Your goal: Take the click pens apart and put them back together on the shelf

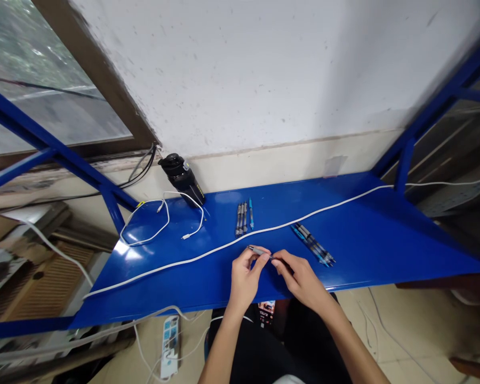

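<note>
Between my two hands is a grey and black pen (256, 249), held above the front part of the blue table (208, 288). My left hand (248, 269) pinches its grey part with thumb and fingertips. At the dark end, the fingers of my right hand (294, 269) are closed on the pen as well; my fingers cover its middle. Beyond my hands lies a row of grey pens (241, 217) with a light blue pen (251, 213) beside it. To the right of my right hand, several blue and black pens (312, 245) lie side by side at a slant.
A white cable (200, 257) crosses the table from left to right, just beyond my hands. At the back left stands a black bottle (182, 178) near a looped white charging cable (168, 213). Below are a lit phone (266, 309) by my lap and a power strip (170, 341).
</note>
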The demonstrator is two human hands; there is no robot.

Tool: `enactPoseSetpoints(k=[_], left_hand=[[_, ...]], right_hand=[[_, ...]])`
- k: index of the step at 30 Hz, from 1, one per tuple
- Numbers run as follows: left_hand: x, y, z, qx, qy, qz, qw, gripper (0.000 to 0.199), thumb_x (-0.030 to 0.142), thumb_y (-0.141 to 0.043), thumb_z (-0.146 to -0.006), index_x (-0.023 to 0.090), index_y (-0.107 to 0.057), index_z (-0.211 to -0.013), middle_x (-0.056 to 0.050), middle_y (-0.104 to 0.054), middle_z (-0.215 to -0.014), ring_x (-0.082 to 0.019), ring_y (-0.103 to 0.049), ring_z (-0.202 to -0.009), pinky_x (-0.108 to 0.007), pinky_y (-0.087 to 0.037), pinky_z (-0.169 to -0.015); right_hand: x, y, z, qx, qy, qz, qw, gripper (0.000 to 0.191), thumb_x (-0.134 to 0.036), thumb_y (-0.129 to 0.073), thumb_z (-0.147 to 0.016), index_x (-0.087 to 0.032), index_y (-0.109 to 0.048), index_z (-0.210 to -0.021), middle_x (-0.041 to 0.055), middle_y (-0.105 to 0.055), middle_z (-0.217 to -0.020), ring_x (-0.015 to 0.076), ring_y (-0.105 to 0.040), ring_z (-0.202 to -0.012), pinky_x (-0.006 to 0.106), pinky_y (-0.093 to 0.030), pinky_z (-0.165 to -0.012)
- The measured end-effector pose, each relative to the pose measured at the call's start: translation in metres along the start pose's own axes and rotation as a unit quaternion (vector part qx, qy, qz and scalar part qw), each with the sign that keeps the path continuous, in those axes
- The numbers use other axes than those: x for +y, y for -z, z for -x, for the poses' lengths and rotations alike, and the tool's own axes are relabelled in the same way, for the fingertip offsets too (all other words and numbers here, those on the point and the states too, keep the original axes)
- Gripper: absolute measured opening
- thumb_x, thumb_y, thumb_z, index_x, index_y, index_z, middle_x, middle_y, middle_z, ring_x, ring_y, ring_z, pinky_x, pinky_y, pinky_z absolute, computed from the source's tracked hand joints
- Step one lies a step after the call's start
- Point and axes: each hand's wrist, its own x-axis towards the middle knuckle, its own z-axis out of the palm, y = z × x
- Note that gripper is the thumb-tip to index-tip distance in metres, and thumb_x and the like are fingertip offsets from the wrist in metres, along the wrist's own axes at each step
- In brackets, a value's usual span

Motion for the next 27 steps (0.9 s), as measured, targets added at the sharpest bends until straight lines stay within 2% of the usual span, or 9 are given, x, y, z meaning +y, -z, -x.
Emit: enactPoseSetpoints(k=[3, 5, 9, 11, 15, 18, 23, 25, 27], left_hand=[[0.001, 0.0, 0.0, -0.001, 0.005, -0.006, 1.0, 0.021, 0.039, -0.079, -0.099, 0.018, -0.082, -0.101, -0.008, -0.082, -0.098, -0.025, -0.077, -0.095, -0.033, -0.059, -0.09], [0.001, 0.0, 0.001, -0.002, 0.007, 0.0, 1.0, 0.021, 0.039, -0.079, -0.098, 0.018, -0.083, -0.1, -0.008, -0.083, -0.097, -0.025, -0.077, -0.094, -0.033, -0.059, -0.09], [-0.001, 0.0, 0.0, 0.01, 0.011, 0.022, 1.0, 0.02, 0.038, -0.08, -0.097, 0.019, -0.084, -0.1, -0.007, -0.083, -0.098, -0.024, -0.078, -0.095, -0.032, -0.059, -0.09], [-0.001, 0.001, 0.0, 0.015, 0.009, 0.021, 1.0, 0.019, 0.037, -0.08, -0.097, 0.019, -0.085, -0.099, -0.007, -0.083, -0.099, -0.025, -0.078, -0.096, -0.032, -0.059, -0.091], [0.001, 0.001, -0.001, -0.008, -0.003, -0.002, 1.0, 0.022, 0.039, -0.078, -0.098, 0.019, -0.086, -0.096, -0.009, -0.083, -0.102, -0.028, -0.077, -0.1, -0.035, -0.058, -0.095], [0.006, 0.003, 0.0, -0.015, -0.012, -0.014, 1.0, 0.025, 0.041, -0.075, -0.1, 0.019, -0.086, -0.097, -0.009, -0.083, -0.103, -0.028, -0.076, -0.102, -0.035, -0.057, -0.096], [0.01, 0.005, 0.002, -0.036, -0.024, -0.005, 0.999, 0.031, 0.043, -0.071, -0.104, 0.018, -0.085, -0.094, -0.009, -0.082, -0.102, -0.027, -0.074, -0.099, -0.034, -0.055, -0.095], [0.008, 0.005, 0.004, -0.037, -0.021, 0.021, 0.999, 0.034, 0.046, -0.07, -0.105, 0.017, -0.085, -0.094, -0.01, -0.081, -0.1, -0.026, -0.073, -0.095, -0.034, -0.055, -0.091], [0.007, 0.004, 0.005, -0.028, -0.005, 0.07, 0.997, 0.036, 0.05, -0.07, -0.104, 0.017, -0.084, -0.097, -0.01, -0.079, -0.098, -0.024, -0.071, -0.09, -0.033, -0.056, -0.085]], right_hand=[[0.0, 0.002, -0.001, -0.019, 0.011, 0.014, 1.0, 0.042, -0.038, -0.038, -0.12, -0.024, -0.058, -0.087, -0.0009, -0.064, -0.078, 0.0184, -0.061, -0.074, 0.032, -0.043, -0.079], [-0.001, 0.002, -0.001, -0.024, 0.009, 0.004, 1.0, 0.044, -0.038, -0.037, -0.12, -0.024, -0.057, -0.084, -0.0009, -0.065, -0.076, 0.0183, -0.062, -0.074, 0.032, -0.043, -0.08], [-0.004, 0.002, 0.001, 0.0, 0.003, -0.025, 1.0, 0.025, -0.043, -0.053, -0.115, -0.024, -0.066, -0.106, 0.0013, -0.072, -0.09, 0.0195, -0.066, -0.081, 0.03, -0.047, -0.079], [-0.005, 0.002, 0.002, 0.009, 0.008, -0.027, 1.0, 0.025, -0.044, -0.055, -0.114, -0.023, -0.068, -0.108, 0.0025, -0.073, -0.093, 0.0197, -0.066, -0.081, 0.03, -0.047, -0.078], [-0.004, 0.004, 0.001, -0.019, 0.015, -0.025, 0.999, 0.042, -0.041, -0.044, -0.118, -0.023, -0.064, -0.086, 0.0002, -0.068, -0.077, 0.0183, -0.062, -0.073, 0.031, -0.044, -0.079], [-0.005, 0.005, 0.0, -0.045, 0.009, -0.053, 0.998, 0.05, -0.044, -0.041, -0.119, -0.022, -0.06, -0.079, -0.0012, -0.066, -0.069, 0.0179, -0.062, -0.072, 0.032, -0.043, -0.081], [-0.015, -0.004, 0.006, -0.091, -0.06, -0.214, 0.971, 0.051, -0.053, -0.039, -0.119, -0.02, -0.067, -0.091, -0.0034, -0.064, -0.06, 0.014, -0.055, -0.055, 0.028, -0.043, -0.063], [-0.02, -0.012, 0.011, -0.074, -0.071, -0.245, 0.964, 0.046, -0.052, -0.04, -0.118, -0.019, -0.069, -0.104, -0.0031, -0.066, -0.062, 0.0143, -0.056, -0.056, 0.027, -0.045, -0.062], [-0.023, -0.019, 0.018, -0.03, -0.049, -0.225, 0.973, 0.033, -0.048, -0.049, -0.117, -0.02, -0.064, -0.126, -0.0005, -0.073, -0.077, 0.0166, -0.064, -0.068, 0.028, -0.051, -0.069]])
